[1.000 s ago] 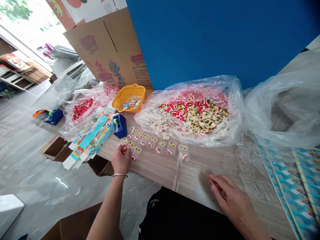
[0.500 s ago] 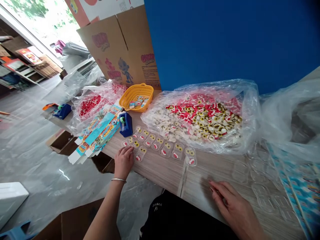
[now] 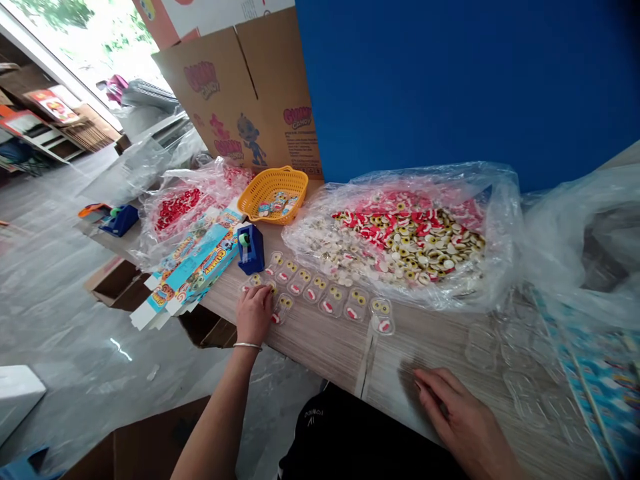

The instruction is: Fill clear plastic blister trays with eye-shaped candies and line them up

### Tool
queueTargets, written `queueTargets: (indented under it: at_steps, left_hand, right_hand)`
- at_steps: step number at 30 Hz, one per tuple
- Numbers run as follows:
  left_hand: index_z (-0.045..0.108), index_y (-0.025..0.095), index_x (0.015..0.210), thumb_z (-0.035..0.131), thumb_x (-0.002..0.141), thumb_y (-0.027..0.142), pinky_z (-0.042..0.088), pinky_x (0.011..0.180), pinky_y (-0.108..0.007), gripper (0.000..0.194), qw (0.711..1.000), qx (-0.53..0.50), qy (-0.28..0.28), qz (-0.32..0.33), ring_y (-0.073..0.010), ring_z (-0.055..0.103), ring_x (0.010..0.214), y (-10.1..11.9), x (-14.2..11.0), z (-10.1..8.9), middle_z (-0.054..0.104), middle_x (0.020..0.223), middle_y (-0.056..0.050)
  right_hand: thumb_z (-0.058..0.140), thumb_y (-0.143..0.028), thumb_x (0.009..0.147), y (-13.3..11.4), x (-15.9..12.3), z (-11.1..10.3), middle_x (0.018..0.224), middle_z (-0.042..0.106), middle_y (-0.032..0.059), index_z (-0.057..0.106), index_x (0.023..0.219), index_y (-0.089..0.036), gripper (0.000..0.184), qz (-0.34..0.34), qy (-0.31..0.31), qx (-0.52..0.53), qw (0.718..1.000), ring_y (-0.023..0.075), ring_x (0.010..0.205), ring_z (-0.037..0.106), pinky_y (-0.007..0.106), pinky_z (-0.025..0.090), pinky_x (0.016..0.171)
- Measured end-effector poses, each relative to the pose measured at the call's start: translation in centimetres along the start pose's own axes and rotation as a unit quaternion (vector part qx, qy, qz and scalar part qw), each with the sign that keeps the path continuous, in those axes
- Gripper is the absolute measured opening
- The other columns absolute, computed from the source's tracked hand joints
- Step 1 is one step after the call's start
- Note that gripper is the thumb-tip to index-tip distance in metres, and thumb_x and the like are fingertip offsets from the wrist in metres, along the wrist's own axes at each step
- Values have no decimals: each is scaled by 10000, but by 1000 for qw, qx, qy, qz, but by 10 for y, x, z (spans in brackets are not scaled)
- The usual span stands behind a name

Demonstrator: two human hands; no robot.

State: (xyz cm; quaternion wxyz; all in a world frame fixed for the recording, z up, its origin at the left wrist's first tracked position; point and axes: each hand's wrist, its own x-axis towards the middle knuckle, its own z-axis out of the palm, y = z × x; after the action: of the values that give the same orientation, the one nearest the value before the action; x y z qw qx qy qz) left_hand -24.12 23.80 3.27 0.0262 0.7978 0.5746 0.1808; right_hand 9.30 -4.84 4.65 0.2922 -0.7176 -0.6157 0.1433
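Observation:
My left hand [image 3: 254, 315] lies over the near end of a row of clear plastic blister trays [image 3: 320, 297], its fingers on the trays and hiding some of them. Each visible tray holds gummy eyeball candies and a red-and-white piece. My right hand [image 3: 457, 413] rests on the woodgrain table [image 3: 320, 350], fingers slightly curled, holding nothing. Beyond it lie clear trays without candy [image 3: 520, 373]. A large plastic bag of gummy candies [image 3: 405, 240] sits behind the row.
A blue tape dispenser [image 3: 250, 250] stands beside flat printed cartons [image 3: 195, 270]. Behind are a yellow basket [image 3: 274, 193], a bag of red candy [image 3: 175, 212], and a Gummy Candy cardboard box [image 3: 235, 100]. Printed sheets [image 3: 605, 393] lie at right.
My left hand has flattened over the near trays from its earlier pinched pose. The whole view has shifted slightly, while my right hand stays on the table.

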Motion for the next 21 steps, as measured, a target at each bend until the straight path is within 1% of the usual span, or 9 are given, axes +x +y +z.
queueTargets:
  at_steps: [3, 6, 9, 13, 17, 21]
  left_hand:
    - [701, 229, 1042, 477, 960, 369, 438, 1022, -428, 276, 1000, -11, 2, 9, -284, 602, 1086, -3, -5, 1, 698, 1147, -87]
    - [685, 233, 1060, 523, 943, 396, 439, 1035, -409, 257, 999, -21, 5, 24, -273, 600, 1117, -5, -9, 1, 689, 1163, -84]
    - [679, 236, 1048, 534, 942, 394, 440, 1036, -398, 239, 999, -22, 6, 36, -264, 608, 1100, -7, -9, 2, 692, 1140, -81]
    - [674, 238, 1024, 513, 952, 378, 444, 1024, -408, 225, 999, -9, 10, 37, -269, 609, 1079, -10, -6, 3, 698, 1114, -80]
    - [671, 234, 989, 488, 955, 381, 449, 1013, -426, 238, 999, 8, 18, 29, -277, 615, 1066, -13, 1, 4, 706, 1102, -91]
    - [666, 220, 969, 493, 935, 426, 463, 1006, -429, 271, 999, -7, 16, 48, -278, 630, 1047, -12, 5, 1, 714, 1085, -105]
  right_hand:
    - [473, -348, 997, -2, 1, 0, 979, 721, 22, 692, 1080, -267, 247, -2, 0, 0, 1000, 154, 815, 725, 221, 600, 670]
    - [458, -349, 1006, -1, 2, 2, 969, 719, 30, 690, 1086, -260, 261, -6, -2, 0, 1000, 161, 807, 725, 236, 604, 680]
    - [447, -355, 1015, 0, 1, 3, 968, 716, 39, 687, 1091, -257, 270, -6, -8, -2, 1000, 164, 806, 720, 246, 601, 690]
    - [446, -352, 1021, 0, -2, 5, 989, 712, 39, 684, 1089, -249, 268, -5, -9, -4, 1000, 162, 828, 716, 247, 593, 685]
    - [451, -322, 1022, 0, -2, 7, 1008, 702, 37, 673, 1111, -244, 251, 5, -22, 6, 1000, 157, 833, 707, 257, 585, 716]
    - [446, -254, 1015, -6, 0, 2, 985, 684, 40, 667, 1109, -233, 241, 18, -39, 12, 999, 149, 813, 687, 257, 566, 729]
